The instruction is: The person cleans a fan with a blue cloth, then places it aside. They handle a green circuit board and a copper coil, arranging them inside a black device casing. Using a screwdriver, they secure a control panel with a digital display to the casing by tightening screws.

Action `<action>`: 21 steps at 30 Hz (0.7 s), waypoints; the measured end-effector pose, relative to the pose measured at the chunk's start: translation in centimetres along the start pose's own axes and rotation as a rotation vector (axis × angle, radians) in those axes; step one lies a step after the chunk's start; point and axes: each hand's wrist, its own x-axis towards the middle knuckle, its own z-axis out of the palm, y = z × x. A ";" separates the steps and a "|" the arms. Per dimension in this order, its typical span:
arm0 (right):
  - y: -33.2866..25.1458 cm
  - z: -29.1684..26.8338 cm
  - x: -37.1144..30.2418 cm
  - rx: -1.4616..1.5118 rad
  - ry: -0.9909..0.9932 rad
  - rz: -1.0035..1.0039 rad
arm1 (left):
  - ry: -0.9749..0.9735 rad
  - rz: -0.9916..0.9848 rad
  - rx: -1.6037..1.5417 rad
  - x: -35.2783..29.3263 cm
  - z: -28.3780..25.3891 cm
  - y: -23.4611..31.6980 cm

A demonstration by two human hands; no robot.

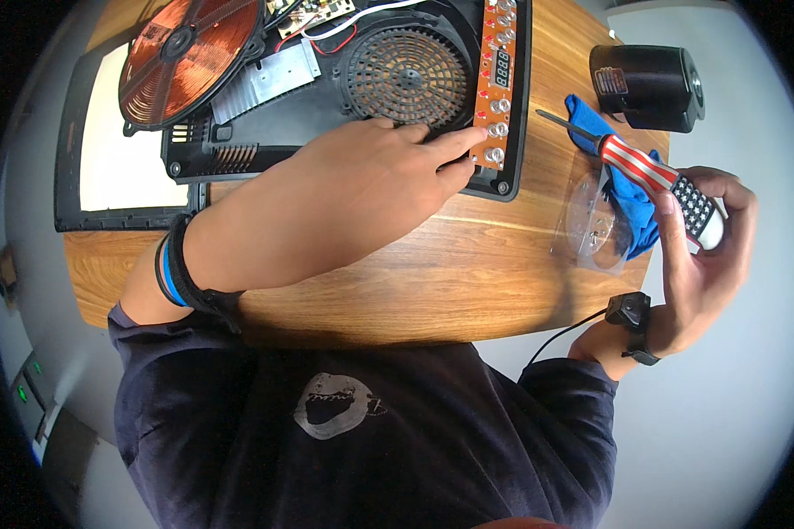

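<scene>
My left hand [362, 185] reaches across the open black housing [326, 132] of what looks like an induction cooker. Its fingers are apart, and a fingertip rests at the lower part of the orange circuit board [481, 157], which carries clear round parts and a small digit display [501, 68]. In my right hand [710, 238], off the table's right side, is a screwdriver [635, 163] with a red-and-white striped, starred handle. My fingers and thumb wrap the handle's end. The dark shaft points up and left, over a blue cloth [631, 198].
A copper coil [185, 53] leans at the upper left above a silver heat sink [269, 81]. Beside it lies a black-framed white panel [119, 150]. A clear plastic bag [587, 225] with small metal pieces and a black cylindrical device [648, 86] are on the right of the wooden table [370, 300].
</scene>
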 end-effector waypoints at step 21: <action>0.0 2.0 0.0 0.319 -0.011 -0.210 | 0.036 -0.024 -0.016 0.0 0.1 0.4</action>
